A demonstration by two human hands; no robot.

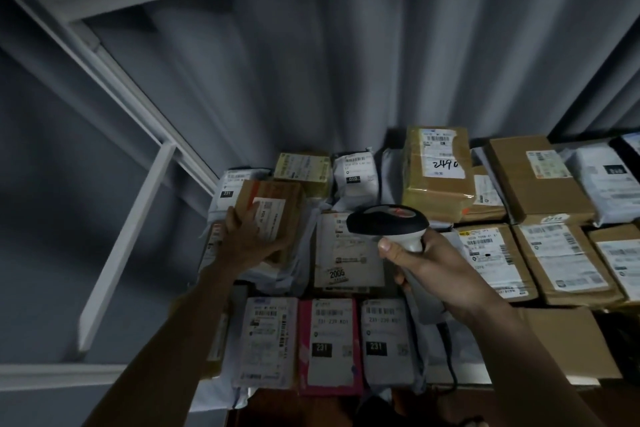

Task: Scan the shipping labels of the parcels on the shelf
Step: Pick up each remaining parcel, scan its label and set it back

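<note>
The scene is dim and slightly blurred, so most label print cannot be read; only large marks such as "231", "2005" and a handwritten number stand out. The right-hand parcels are cut off by the frame edge, and several lower parcels are partly covered by those stacked above. The lower part of the scanner's grip is hidden inside the right palm.

The left hand (246,236) reaches forward from a bare forearm, fingers curled over the near edge of a small brown cardboard box with a white shipping label (271,218), holding it tilted above the heap at the left end of the grey metal shelf (474,378). The right hand (429,267) is wrapped round the pale handle of a black-headed handheld barcode scanner (387,222), thumb along the side; its head points left towards the held box, close beside it but not touching.

Under the scanner lies a flat white mailer marked 2005 (343,253). Nearest the person, between the forearms, a pink plastic mailer (329,347) lies between two grey ones. A tall tape-wrapped brown box (437,170) lies behind the scanner.
</note>
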